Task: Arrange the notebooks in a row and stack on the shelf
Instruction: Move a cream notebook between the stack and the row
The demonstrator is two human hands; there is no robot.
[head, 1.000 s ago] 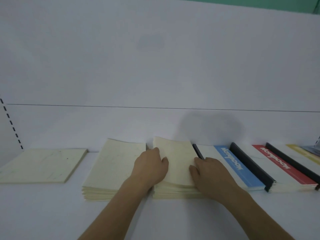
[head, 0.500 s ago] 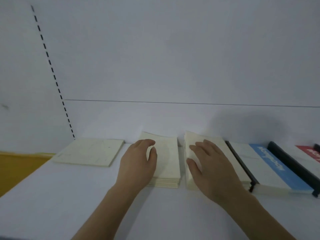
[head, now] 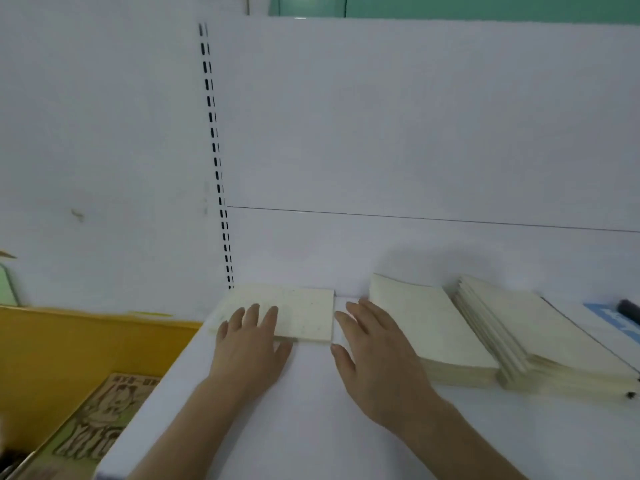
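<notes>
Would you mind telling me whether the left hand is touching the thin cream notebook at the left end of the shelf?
Touching: the head view shows the left hand with straight fingers lying flat on the thin notebook, overlapping its near left corner.

I see soft, even, slightly dim light with a bluish cast across the white shelf point(head: 311, 427). A faint round shadow lies on the back panel point(head: 415, 133) above the notebook stacks point(head: 450, 334). Motion blur smears the edges, worst at the yellow box point(head: 69, 348) lower left.

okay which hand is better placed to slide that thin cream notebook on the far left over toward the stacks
Left. The left hand already rests on the thin notebook; the right hand lies beside it.
</notes>
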